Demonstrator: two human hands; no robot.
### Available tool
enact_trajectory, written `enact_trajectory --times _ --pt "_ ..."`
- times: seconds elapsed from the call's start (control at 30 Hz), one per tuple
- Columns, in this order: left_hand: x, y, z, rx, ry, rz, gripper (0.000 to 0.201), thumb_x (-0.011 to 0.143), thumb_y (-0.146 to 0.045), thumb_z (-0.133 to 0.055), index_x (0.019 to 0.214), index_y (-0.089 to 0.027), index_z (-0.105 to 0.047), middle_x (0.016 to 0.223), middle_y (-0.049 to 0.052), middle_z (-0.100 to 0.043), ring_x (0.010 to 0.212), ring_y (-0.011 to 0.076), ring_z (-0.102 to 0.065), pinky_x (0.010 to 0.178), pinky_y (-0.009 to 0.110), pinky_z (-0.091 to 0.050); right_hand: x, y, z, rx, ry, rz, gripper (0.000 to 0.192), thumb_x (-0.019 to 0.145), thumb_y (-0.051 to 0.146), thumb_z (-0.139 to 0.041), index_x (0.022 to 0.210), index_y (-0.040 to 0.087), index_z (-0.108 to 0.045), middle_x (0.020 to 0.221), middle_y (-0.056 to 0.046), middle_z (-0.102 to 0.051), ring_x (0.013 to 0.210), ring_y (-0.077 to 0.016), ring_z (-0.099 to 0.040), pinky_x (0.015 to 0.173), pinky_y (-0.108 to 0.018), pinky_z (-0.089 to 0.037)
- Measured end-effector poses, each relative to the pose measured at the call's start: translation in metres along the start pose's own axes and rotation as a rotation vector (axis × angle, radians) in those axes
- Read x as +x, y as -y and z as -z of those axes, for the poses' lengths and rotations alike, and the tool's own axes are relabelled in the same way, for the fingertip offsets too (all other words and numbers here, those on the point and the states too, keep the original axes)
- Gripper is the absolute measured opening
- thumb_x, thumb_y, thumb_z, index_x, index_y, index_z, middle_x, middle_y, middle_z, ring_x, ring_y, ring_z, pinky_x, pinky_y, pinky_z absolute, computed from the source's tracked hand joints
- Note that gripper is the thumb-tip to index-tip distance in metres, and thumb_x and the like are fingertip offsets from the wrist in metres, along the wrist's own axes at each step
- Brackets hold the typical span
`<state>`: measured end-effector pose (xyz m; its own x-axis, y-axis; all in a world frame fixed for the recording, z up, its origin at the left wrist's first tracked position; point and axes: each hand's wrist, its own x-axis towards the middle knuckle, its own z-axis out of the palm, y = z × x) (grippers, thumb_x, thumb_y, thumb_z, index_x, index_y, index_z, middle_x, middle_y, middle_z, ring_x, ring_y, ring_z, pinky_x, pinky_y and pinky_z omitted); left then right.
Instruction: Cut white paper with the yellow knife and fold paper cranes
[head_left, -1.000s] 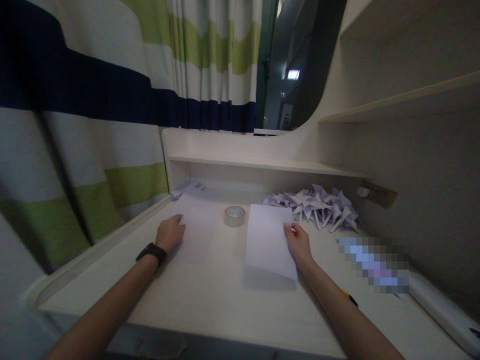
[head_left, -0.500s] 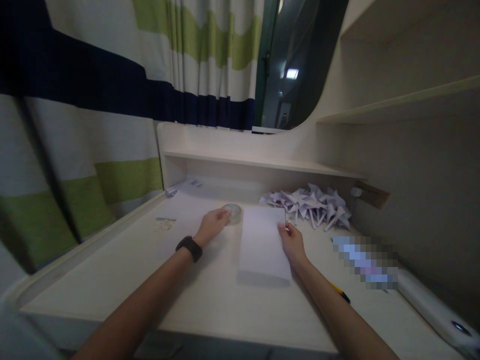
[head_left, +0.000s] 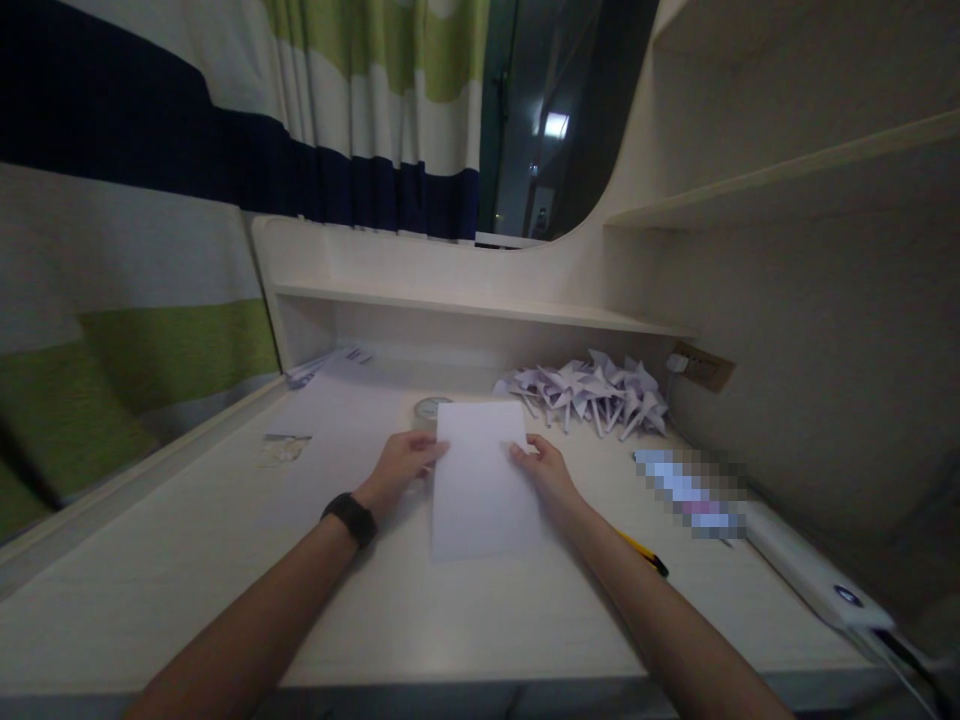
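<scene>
A white sheet of paper is held between my two hands, its lower end near the desk top. My left hand, below a dark wristband, pinches the paper's left edge with the thumb on top. On the right edge, my right hand grips it the same way. Just behind the paper's upper left corner lies a roll of clear tape, partly covered by the sheet. A yellow and black pen-like tool rests beside my right forearm.
Several folded paper pinwheels are heaped at the back right. White sheets lie at the left, near small scraps. A blurred-out object and a long white device with a cable line the right side. A shelf runs along the back.
My left hand has left the tape roll and taken the paper's left edge. The paper has been raised and shifted slightly. The view has turned a little to the right.
</scene>
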<state>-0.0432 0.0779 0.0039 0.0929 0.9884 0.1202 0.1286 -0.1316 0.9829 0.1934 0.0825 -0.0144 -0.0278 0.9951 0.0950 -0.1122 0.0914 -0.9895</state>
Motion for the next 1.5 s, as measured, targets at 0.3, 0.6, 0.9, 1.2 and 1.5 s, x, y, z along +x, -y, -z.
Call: enact_trajectory --times 0.3,0.6,0.9,1.2,1.5 --pt "0.006 0.001 0.012 -0.055 -0.069 0.057 0.053 0.073 -0.051 -0.068 0.109 -0.012 -0.062 0.086 0.007 -0.065 0.058 0.0116 -0.055 0.048 0.021 -0.035 -0.007 0.004 0.001 0.104 0.149 -0.083 0.042 0.055 0.038 -0.085 0.084 0.017 -0.063 0.068 -0.003 -0.072 0.052 -0.0174 -0.064 0.051 -0.027 -0.05" --pt "0.012 0.009 0.018 -0.004 -0.05 -0.049 0.053 0.069 -0.043 -0.072 0.11 -0.01 -0.066 0.079 0.009 -0.068 0.059 0.0147 -0.058 0.048 0.023 -0.037 -0.011 0.003 0.001 0.051 0.27 -0.139 0.045 0.058 0.041 -0.084 0.089 0.014 -0.066 0.073 -0.006 -0.074 0.057 -0.0194 -0.068 0.055 -0.029 -0.053" --pt "0.006 0.0 0.02 0.062 0.016 -0.078 0.045 0.07 -0.044 -0.07 0.098 -0.009 -0.071 0.072 0.008 -0.069 0.058 0.0168 -0.058 0.047 0.024 -0.039 -0.007 0.001 0.004 0.031 0.224 -0.133 0.042 0.059 0.041 -0.083 0.089 0.015 -0.069 0.074 -0.006 -0.074 0.057 -0.0187 -0.067 0.054 -0.028 -0.052" --pt "0.008 -0.003 0.025 0.147 0.043 -0.104 0.04 0.07 -0.048 -0.067 0.08 -0.009 -0.072 0.058 0.004 -0.06 0.05 0.0132 -0.049 0.044 0.024 -0.035 -0.006 0.007 0.009 0.002 0.205 -0.137 0.039 0.062 0.042 -0.081 0.088 0.016 -0.069 0.072 -0.004 -0.074 0.054 -0.0171 -0.066 0.051 -0.026 -0.05" --pt "0.012 0.004 0.03 0.059 0.069 -0.026 0.044 0.072 -0.05 -0.066 0.093 -0.011 -0.071 0.07 0.005 -0.064 0.054 0.0118 -0.05 0.047 0.022 -0.036 -0.006 0.011 0.011 0.015 0.267 -0.198 0.045 0.056 0.036 -0.084 0.093 0.014 -0.069 0.078 -0.006 -0.074 0.057 -0.0185 -0.067 0.055 -0.027 -0.052"
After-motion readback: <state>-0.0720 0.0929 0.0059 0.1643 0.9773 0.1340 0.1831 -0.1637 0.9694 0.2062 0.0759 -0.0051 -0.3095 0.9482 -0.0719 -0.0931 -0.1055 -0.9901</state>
